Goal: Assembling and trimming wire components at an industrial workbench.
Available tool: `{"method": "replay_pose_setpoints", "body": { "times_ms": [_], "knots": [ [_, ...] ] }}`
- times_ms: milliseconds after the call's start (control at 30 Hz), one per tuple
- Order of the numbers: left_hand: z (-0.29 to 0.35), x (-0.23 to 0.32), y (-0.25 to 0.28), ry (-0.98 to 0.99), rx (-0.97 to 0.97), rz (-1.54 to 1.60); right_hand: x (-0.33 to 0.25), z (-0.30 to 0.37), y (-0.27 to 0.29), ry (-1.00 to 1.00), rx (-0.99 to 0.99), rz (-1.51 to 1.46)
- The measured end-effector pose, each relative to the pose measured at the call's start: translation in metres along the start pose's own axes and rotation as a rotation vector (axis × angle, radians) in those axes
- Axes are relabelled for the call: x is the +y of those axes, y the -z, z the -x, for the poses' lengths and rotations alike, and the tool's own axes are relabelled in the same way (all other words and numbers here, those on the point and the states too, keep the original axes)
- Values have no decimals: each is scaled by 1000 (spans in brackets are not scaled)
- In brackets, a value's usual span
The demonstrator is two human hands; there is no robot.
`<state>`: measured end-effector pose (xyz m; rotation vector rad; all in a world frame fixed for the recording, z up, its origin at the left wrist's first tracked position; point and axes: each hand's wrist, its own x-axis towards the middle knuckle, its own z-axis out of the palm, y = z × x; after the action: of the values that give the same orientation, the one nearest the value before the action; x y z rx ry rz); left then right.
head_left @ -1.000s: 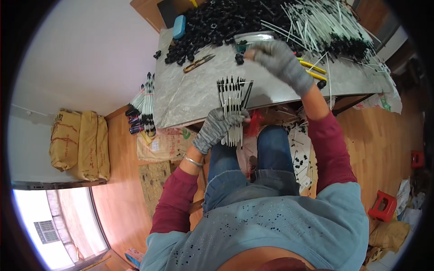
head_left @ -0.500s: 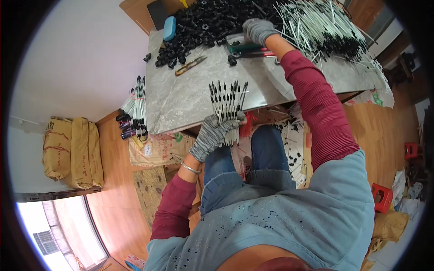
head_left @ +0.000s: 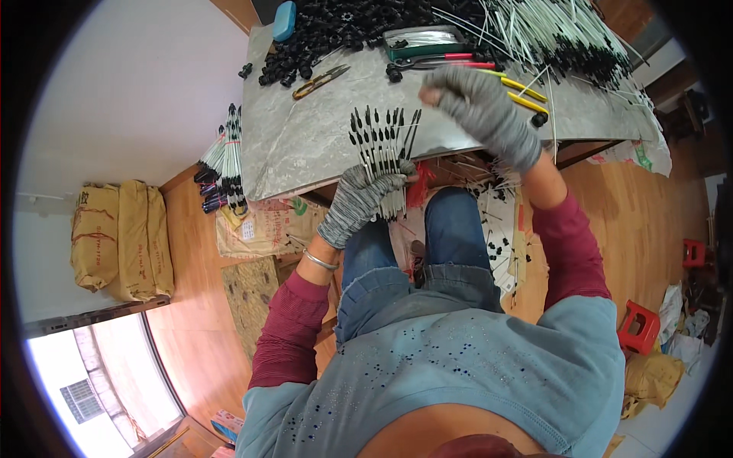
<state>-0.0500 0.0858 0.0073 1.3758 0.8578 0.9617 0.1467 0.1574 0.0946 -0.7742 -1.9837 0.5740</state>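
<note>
My left hand [head_left: 357, 200], in a grey knitted glove, is wrapped round a bundle of thin white rods with black tips [head_left: 379, 145]. The rods stand upright and fan out at the table's front edge. To the right, my gloved right hand [head_left: 489, 114] hangs over the table edge with its fingers curled together. What it pinches, if anything, is too small to make out. Beyond it lies a green tray [head_left: 427, 50] holding thin silvery strips. Red-handled pliers [head_left: 443, 61] rest before the tray, and a yellow-handled tool [head_left: 527, 98] is partly behind my right hand.
Black plastic parts [head_left: 347, 30] are heaped at the back of the grey table [head_left: 279, 145]. A large pile of white rods [head_left: 557, 38] lies at the back right. Small snips [head_left: 321, 82] and a blue case [head_left: 284, 20] lie left. A red stool [head_left: 640, 328] stands on the floor.
My right hand has moved from over the green tray back toward me, uncovering the tray and the yellow-handled tool. My left hand keeps the bundle; the view has shifted slightly.
</note>
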Motion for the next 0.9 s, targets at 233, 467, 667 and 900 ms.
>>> {"method": "replay_pose_setpoints", "body": {
  "times_ms": [233, 467, 667, 900],
  "knots": [
    [1, 14, -5, -30, 40, -150, -10, 27, -15, -59, 10, 222],
    [1, 11, -4, -31, 70, -167, -9, 19, -23, -129, 21, 154],
    [2, 9, -3, 24, 73, -111, -7, 15, -26, -76, 31, 149],
    [1, 15, -4, 10, 11, -146, -7, 13, -25, -28, 29, 214]
  ]
}}
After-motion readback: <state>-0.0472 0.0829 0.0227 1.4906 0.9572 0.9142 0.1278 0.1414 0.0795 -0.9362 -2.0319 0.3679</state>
